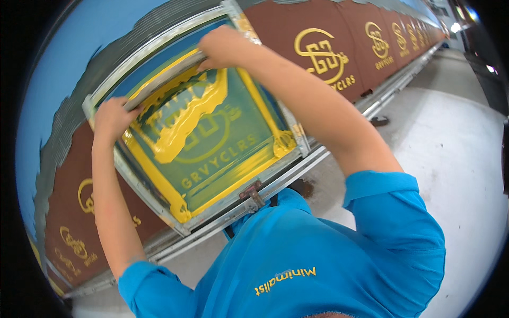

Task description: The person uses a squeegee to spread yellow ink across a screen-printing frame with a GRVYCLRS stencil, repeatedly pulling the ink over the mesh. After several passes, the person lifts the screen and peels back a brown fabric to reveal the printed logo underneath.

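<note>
A screen-printing frame with pale metal sides lies tilted across the long table in front of me. Its green mesh shows a faint emblem and lettering. My left hand grips the left end of a squeegee, and my right hand is closed over the other end. The squeegee spans the upper part of the screen. Below it, wet yellow ink spreads in a thick ragged band. More yellow runs along the mesh borders and pools at the lower corners. The squeegee's blade edge is hard to make out.
Brown fabric with repeated yellow emblems stretches along the table on both sides. Beyond it lie grey ragged-edged strips and a blue surface. A metal rail with a clamp edges the table near my body. Pale floor extends to the right.
</note>
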The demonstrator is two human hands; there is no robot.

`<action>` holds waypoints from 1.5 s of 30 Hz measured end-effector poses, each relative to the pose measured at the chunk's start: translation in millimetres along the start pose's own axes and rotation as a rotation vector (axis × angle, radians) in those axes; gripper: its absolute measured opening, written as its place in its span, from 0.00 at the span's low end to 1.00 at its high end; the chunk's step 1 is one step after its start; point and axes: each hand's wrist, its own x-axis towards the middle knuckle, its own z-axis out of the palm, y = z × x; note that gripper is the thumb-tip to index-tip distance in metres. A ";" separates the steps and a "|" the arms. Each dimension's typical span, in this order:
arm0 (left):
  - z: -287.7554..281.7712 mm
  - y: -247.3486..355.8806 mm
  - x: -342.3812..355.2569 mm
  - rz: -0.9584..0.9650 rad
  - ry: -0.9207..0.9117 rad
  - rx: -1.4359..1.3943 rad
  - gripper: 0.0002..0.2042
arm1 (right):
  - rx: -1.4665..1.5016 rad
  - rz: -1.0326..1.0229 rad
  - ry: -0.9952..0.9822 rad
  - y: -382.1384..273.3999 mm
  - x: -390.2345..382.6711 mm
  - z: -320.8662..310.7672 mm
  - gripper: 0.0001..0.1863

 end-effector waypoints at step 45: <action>-20.5 361.5 -397.5 -0.203 -0.131 -0.170 0.23 | 0.357 -0.155 0.111 -55.2 -509.0 -68.2 0.08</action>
